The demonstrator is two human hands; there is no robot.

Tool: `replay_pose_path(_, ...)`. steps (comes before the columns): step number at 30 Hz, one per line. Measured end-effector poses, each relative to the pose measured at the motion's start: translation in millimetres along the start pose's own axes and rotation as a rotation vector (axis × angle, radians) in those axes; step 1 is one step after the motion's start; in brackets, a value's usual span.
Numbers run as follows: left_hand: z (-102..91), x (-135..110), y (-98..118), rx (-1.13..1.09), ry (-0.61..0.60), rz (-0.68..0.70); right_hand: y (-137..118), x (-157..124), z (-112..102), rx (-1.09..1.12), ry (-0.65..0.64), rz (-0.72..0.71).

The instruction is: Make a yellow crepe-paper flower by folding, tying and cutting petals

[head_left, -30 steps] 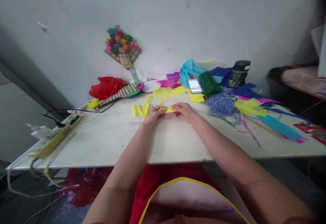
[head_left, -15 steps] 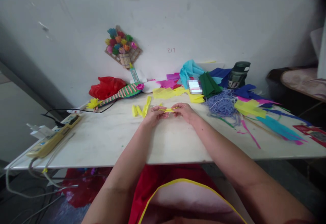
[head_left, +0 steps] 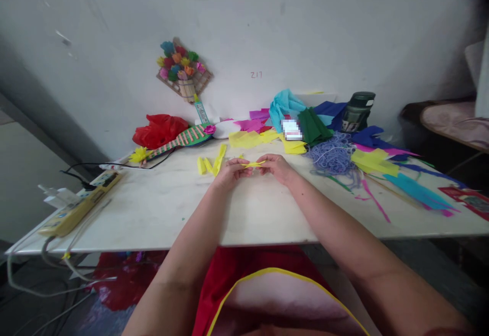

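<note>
A small strip of yellow crepe paper (head_left: 253, 164) stretches between my two hands, just above the middle of the table. My left hand (head_left: 233, 170) pinches its left end between thumb and fingers. Its right end sits in the pinch of my right hand (head_left: 275, 168). Several short folded pieces of yellow paper (head_left: 207, 165) lie on the table just left of my left hand. Behind my hands are flat yellow sheets (head_left: 244, 139).
A power strip (head_left: 82, 206) with plugs and cables lies along the left edge. At the back stand a paper-decorated lute shape (head_left: 183, 140) and a red plastic bag (head_left: 160, 130). Tangled purple yarn (head_left: 332, 155), coloured paper and a dark bottle (head_left: 358, 112) crowd the right.
Both hands keep almost the same place and grip on the yellow strip. The strip looks slightly flatter and wider between the fingers.
</note>
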State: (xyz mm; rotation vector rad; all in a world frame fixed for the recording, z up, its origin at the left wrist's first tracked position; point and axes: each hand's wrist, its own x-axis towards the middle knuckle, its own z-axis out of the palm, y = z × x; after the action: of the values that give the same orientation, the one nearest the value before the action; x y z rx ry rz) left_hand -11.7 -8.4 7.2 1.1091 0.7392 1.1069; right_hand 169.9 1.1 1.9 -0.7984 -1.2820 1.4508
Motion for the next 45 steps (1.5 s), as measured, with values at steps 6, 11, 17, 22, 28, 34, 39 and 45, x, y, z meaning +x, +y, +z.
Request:
replay_pose_path(6,-0.8,0.5,2.0,-0.018,-0.037,0.001,-3.9,-1.8,2.1,0.024,0.016,0.007)
replay_pose_path(11,-1.5,0.8,1.0,0.030,-0.023,0.023,-6.3,-3.5,2.9,0.048,-0.024,-0.022)
replay_pose_path(17,-2.1,1.4,-1.0,0.071,0.002,0.005,-3.9,-2.1,3.7,-0.014,0.034,-0.038)
replay_pose_path(22,-4.1,1.0,-0.5,0.084,-0.010,-0.014,-0.6,0.2,3.2,-0.068,0.056,-0.042)
replay_pose_path(28,-7.2,3.3,-3.1,0.061,-0.008,-0.003,0.7,0.6,3.6,-0.110,0.059,-0.060)
replay_pose_path(34,-6.4,3.6,-3.3,0.100,0.012,0.011,0.7,0.5,5.5,-0.143,0.093,-0.051)
replay_pose_path(39,-5.1,2.6,-3.3,0.207,0.054,0.007,-0.6,-0.2,7.3,-0.188,0.117,-0.041)
replay_pose_path(45,-3.6,1.5,-3.9,0.399,0.123,-0.029,1.4,0.6,7.7,-0.236,0.092,-0.035)
